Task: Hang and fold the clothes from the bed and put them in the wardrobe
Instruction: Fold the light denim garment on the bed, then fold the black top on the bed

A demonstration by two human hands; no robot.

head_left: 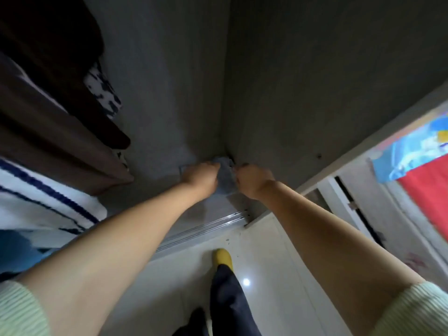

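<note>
Both hands, left [202,177] and right [252,180], held a small blue cloth [225,175] in the wardrobe [315,81] corner (soft, light, floppy); best held by its edges.

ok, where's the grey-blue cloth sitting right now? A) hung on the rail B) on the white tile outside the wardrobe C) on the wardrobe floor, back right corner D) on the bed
C: both hands, left and right, are on the folded grey-blue cloth low inside the wardrobe, in the corner where its back and right walls meet, behind the door track.
</note>
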